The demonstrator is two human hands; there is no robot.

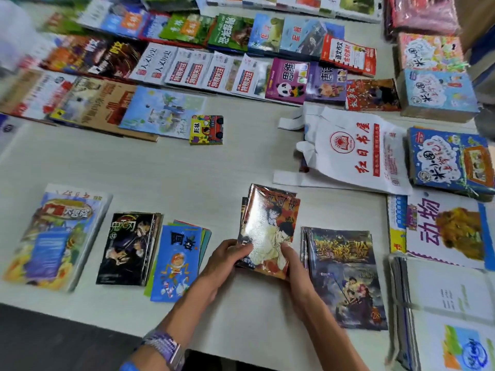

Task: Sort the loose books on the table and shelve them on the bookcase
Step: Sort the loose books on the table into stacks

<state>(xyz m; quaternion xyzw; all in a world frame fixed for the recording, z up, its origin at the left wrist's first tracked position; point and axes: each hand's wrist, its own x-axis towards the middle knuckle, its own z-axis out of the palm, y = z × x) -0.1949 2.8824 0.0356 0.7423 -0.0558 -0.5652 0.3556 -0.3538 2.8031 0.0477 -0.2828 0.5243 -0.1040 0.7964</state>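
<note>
Both your hands are clamped on a small stack of glossy manga volumes point(269, 228) at the near middle of the pale table point(171, 167): your left hand point(227, 259) grips the stack's near left corner and your right hand point(293, 263) grips its near right corner, thumbs on the top cover. The stack's near edge rests on or just above the tabletop; which one is unclear. Just right of it lies a dark adventure-cover pile point(345, 277), touching your right hand. To the left sit a blue cartoon book point(176, 261), a black manga pile point(128, 247) and a larger magazine stack point(56, 236). A white printed plastic bag point(351, 151) lies farther right, and rows of books point(203, 65) cover the far side. A purple wristband point(164, 346) circles your left wrist.
</note>
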